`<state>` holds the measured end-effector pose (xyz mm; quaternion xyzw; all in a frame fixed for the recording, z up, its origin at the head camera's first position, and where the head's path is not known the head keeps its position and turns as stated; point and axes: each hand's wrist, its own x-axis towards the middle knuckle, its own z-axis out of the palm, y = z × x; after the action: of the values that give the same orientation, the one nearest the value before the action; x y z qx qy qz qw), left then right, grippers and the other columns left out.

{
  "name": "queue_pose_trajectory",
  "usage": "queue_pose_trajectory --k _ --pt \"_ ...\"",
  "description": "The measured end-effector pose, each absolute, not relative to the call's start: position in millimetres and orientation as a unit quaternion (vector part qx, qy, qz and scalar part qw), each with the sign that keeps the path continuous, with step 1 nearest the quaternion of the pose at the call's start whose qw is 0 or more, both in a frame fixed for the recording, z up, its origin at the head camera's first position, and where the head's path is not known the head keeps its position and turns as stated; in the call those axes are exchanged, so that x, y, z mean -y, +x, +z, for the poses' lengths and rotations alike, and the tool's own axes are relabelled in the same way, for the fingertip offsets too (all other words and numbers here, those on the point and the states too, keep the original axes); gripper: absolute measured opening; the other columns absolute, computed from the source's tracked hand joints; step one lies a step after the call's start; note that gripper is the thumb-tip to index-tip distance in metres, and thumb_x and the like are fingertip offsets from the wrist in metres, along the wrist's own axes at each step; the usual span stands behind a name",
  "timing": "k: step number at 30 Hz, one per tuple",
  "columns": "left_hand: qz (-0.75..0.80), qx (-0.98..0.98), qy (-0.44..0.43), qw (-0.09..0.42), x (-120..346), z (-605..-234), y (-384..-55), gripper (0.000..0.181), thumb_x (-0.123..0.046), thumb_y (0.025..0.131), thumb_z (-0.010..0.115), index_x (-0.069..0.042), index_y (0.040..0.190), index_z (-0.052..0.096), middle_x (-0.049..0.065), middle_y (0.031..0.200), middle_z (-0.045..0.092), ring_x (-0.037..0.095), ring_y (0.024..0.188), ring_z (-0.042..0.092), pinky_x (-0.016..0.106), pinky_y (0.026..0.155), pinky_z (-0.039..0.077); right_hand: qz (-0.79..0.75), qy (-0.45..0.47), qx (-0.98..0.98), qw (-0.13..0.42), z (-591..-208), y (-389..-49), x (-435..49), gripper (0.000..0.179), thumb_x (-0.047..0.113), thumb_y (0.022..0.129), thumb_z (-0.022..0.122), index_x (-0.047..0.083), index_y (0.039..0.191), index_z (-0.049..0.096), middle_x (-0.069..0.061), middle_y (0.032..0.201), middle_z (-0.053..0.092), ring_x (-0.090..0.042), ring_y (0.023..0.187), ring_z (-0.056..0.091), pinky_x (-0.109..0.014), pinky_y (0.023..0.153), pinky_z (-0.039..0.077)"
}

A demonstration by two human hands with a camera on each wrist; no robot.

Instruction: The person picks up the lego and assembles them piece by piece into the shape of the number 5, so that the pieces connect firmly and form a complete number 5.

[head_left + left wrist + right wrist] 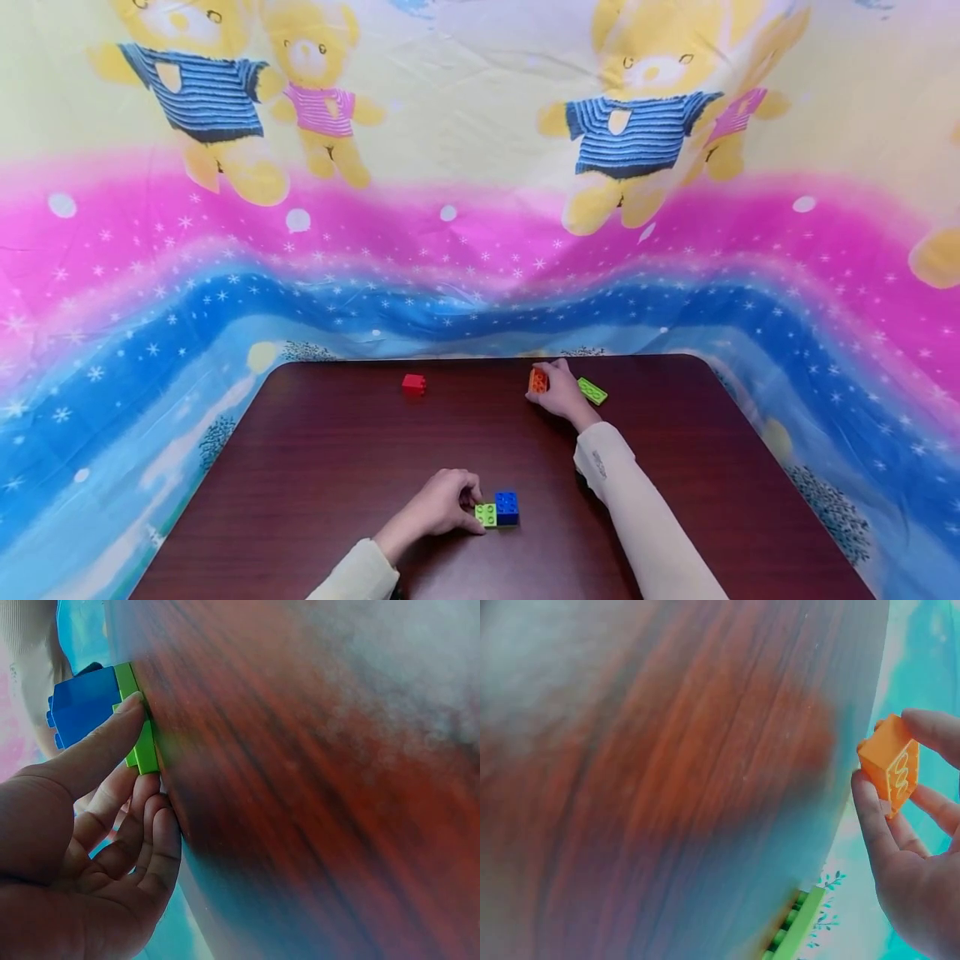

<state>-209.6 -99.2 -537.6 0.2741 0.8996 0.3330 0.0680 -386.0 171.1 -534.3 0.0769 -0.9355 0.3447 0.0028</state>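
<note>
My left hand (442, 505) pinches a light green plate brick (485, 515) between thumb and fingers, low over the front middle of the table. A blue brick (507, 505) is stacked on the right part of that green plate; its studs show in the left wrist view. Farther off, near the back edge, my right hand (561, 395) grips an orange brick (537, 381) by its sides. In the right wrist view the orange brick (891, 757) has a pale wavy pattern on one face, with thumb and fingers around it.
Just right of my right hand lies another light green plate (592, 391), studs showing. A red brick (414, 384) rests on its side near the back edge, left of the middle. The dark wooden table (337, 450) meets a printed cloth (465, 250) hanging behind it.
</note>
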Motion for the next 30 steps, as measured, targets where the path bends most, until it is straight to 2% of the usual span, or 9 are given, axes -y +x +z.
queue_pose_trajectory --k 10,17,24,30 --pt "0.331 -0.901 0.273 0.068 101 -536 -209 0.034 -0.018 0.065 0.099 -0.014 0.079 0.069 -0.007 0.076 0.066 -0.001 0.07 0.054 0.017 0.067 0.046 0.353 0.122 0.927 0.004 -520 -368 -169 0.064 0.017 0.087 0.083 0.013 0.144 0.054 -0.017 0.138 0.045 -0.03 0.105 0.059 -0.047 0.089 0.055" --pt "0.334 -0.899 0.274 0.069 101 -537 -209 0.034 -0.017 0.065 0.099 -0.013 0.079 0.069 -0.006 0.077 0.067 0.0 0.07 0.055 0.017 0.067 0.046 0.348 0.165 0.923 -0.011 -511 -352 -169 0.06 0.017 0.084 0.085 0.012 0.136 0.056 -0.01 0.118 0.059 -0.024 0.096 0.058 -0.043 0.084 0.054" --pt "0.337 -0.897 0.277 0.069 99 -538 -211 0.033 -0.017 0.065 0.098 -0.013 0.079 0.069 -0.005 0.076 0.067 0.0 0.07 0.056 0.017 0.067 0.046 0.351 0.19 0.916 -0.04 -510 -342 -172 0.057 0.018 0.083 0.086 0.012 0.134 0.062 -0.01 0.119 0.054 -0.023 0.094 0.055 -0.039 0.084 0.053" --pt "0.339 -0.896 0.278 0.07 99 -537 -210 0.034 -0.016 0.065 0.098 -0.012 0.079 0.068 -0.005 0.075 0.067 0.0 0.069 0.055 0.016 0.066 0.046 0.373 0.189 0.908 -0.035 -509 -337 -174 0.055 0.015 0.084 0.086 0.012 0.133 0.062 -0.01 0.119 0.053 -0.023 0.092 0.054 -0.037 0.08 0.053"
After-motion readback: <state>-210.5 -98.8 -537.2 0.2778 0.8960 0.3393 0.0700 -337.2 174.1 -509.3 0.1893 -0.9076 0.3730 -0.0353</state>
